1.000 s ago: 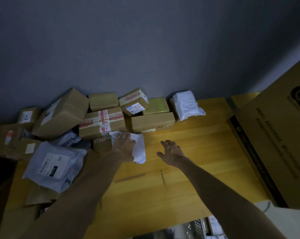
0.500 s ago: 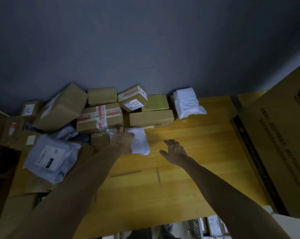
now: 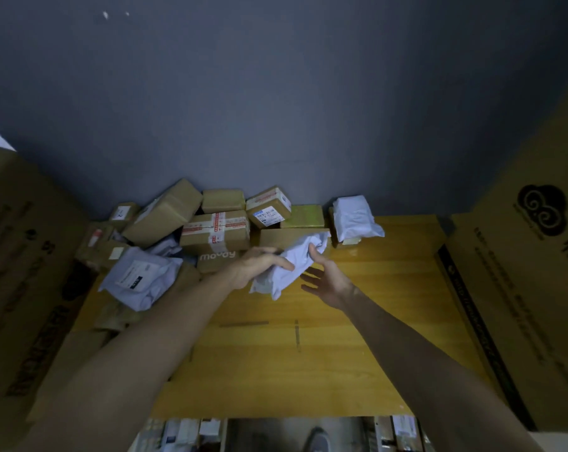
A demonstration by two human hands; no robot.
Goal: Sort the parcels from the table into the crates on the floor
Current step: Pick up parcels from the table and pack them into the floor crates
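A person's left hand [image 3: 259,265] grips a white soft parcel [image 3: 290,272] at the centre of the frame, fingers curled over its crumpled top. The right hand [image 3: 330,282] meets it from the right with fingers spread and mostly straight and the thumb against the parcel's edge, a steadying touch rather than a firm hold, as far as can be seen. The parcel appears to sit just above the yellow wooden counter [image 3: 341,360], in front of the stack at the back.

Most of the sorting looks to be ahead. A heap of parcels lines the grey wall [image 3: 276,109] across the middle of the frame: a box with red tape [image 3: 215,231], a printed brown box [image 3: 217,256] just beside the left hand, a labelled small box [image 3: 269,207], a tilted carton [image 3: 163,213] and a second white bag [image 3: 357,220] to the right. A grey mailer with a label [image 3: 139,278] lies at centre left, with more boxes behind it. None of these is in hand.

At the bottom edge, below the counter's near rim, the crates [image 3: 184,432] show on the floor beside a shoe [image 3: 318,438]. They seem to hold some packets already, though the view is too narrow to count them. Large cartons fill the left side [image 3: 21,256] and the right side [image 3: 537,272] of the frame. On this evidence one parcel is on its way — and a good dozen wait their turn.
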